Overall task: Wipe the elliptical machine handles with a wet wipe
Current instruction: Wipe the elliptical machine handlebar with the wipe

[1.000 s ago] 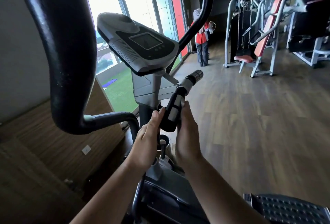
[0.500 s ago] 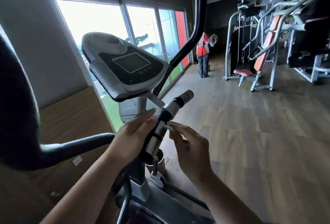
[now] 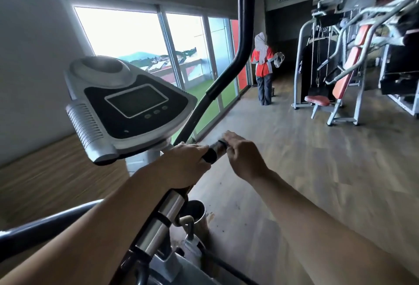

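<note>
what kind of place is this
Most likely a gym. The person's hands grip a short handle of an elliptical machine with a display console, and across the wood floor stand weight machines with orange pads. Another person stands by the big windows.

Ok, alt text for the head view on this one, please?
Two bare hands work on an elliptical's short fixed handle: the left hand grips it, the right hand pinches its end. The console sits at left; gym machines stand behind.
</note>
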Motion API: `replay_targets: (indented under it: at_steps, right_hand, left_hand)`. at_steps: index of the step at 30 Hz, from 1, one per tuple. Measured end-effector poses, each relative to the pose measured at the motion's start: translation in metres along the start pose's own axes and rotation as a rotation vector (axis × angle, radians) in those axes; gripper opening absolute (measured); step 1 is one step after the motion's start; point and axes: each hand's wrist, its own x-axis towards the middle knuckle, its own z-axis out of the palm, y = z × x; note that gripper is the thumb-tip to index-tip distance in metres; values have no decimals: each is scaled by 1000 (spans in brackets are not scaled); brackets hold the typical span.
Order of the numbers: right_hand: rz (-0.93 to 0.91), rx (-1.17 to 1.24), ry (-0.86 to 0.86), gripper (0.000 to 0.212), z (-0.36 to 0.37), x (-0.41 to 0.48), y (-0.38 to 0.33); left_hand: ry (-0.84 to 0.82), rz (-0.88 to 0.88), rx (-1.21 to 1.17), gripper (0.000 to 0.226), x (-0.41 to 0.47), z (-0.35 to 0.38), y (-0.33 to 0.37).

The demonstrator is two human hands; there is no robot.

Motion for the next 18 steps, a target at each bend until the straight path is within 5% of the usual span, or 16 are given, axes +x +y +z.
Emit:
replay_targets:
  at_steps: [4, 10, 14, 18]
  right_hand:
    - [-161, 126, -141, 77, 18, -48, -5]
    - [-52, 106, -54, 65, 16, -17, 17]
    - [-247, 173, -17, 80, 40, -53, 6]
    - [80, 231, 185, 77, 52, -29, 18]
  left_hand:
    - [65, 79, 28, 14, 2, 5, -2]
    - [77, 115, -15, 15, -3, 3, 0]
    - [103, 149, -74, 15, -3, 3, -3]
    - [110, 142, -75, 15, -2, 6, -5]
